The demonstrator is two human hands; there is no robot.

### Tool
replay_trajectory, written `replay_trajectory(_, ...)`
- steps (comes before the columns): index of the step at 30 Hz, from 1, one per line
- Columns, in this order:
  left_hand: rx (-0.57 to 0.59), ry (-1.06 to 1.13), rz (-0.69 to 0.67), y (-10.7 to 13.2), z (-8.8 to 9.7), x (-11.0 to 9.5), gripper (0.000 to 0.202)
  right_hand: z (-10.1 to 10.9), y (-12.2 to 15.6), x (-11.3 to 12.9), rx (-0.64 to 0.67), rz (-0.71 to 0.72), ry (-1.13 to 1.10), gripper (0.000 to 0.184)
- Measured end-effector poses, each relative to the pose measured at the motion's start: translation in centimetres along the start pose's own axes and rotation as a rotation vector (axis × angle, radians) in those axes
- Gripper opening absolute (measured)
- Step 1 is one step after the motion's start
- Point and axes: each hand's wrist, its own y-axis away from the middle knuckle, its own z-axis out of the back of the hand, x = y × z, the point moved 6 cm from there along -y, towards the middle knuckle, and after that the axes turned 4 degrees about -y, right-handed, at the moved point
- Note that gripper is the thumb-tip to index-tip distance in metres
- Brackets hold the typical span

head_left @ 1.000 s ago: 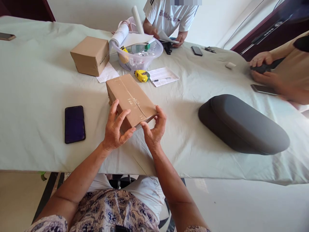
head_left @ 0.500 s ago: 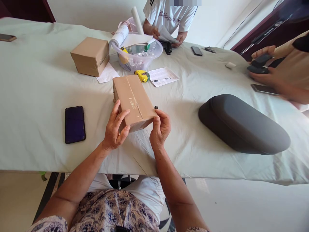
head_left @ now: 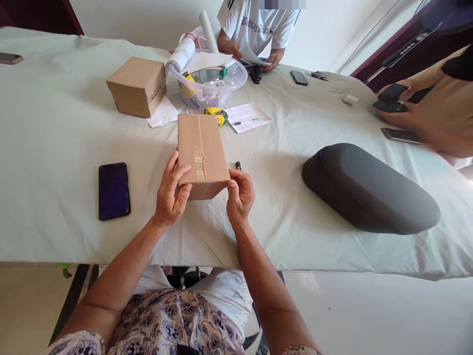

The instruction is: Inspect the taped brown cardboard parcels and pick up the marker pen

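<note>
- Pale cloth is covering the long table [head_left: 55,148] we are sitting at, with a white wall running behind its far edge.
- We are holding a taped cardboard box [head_left: 201,153] just above the cloth, near the table's near edge, its long side pointing away from us.
- Our left hand [head_left: 170,195] is gripping the box's near left corner, thumb lying on top and fingers curling underneath.
- Our right hand [head_left: 239,197] is pinching the near right corner, its grip closed on the cardboard.
- A dark phone [head_left: 114,190] is lying flat on the left, well apart from the box.
- A grey padded cushion [head_left: 369,190] is resting on the right.
- Farther off, a second cardboard box [head_left: 137,86] is sitting beside a clear plastic bowl [head_left: 210,88], with a yellow tape measure [head_left: 218,114] and a printed sheet [head_left: 248,117] just beyond our box.
- A small dark pen cap [head_left: 238,165] is lying just beside our right hand.
- Another person's hands [head_left: 402,111] are handling a phone at the far right.
</note>
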Motion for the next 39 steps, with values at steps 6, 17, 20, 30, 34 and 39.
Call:
replay_trajectory(6,0.034,-0.020,-0.006,-0.2,-0.1,0.7,0.039,0.3,-1.1,-2.0,0.232,-0.137,-0.005,0.045)
replay_trajectory(17,0.154,0.020,0.066,-0.1,-0.4,3.4,0.076,-0.2,-0.6,-4.0,0.613,-0.269,0.352,0.014)
replay_trajectory(20,0.188,0.010,0.152,0.2,-0.7,4.1,0.086,-0.5,-0.3,-4.5,0.648,-0.263,0.458,0.011)
replay_trajectory(30,0.369,-0.428,0.374,1.4,-2.3,5.3,0.062,-1.0,0.0,-5.4,0.618,-0.102,0.623,0.008)
replay_trajectory(34,0.392,-0.615,0.338,1.5,-2.6,5.0,0.047,-1.5,0.3,-5.3,0.640,-0.038,0.660,0.004)
replay_trajectory(39,0.319,-0.431,0.378,1.6,-2.3,5.6,0.053,-1.7,0.3,-5.2,0.638,-0.060,0.602,0.008)
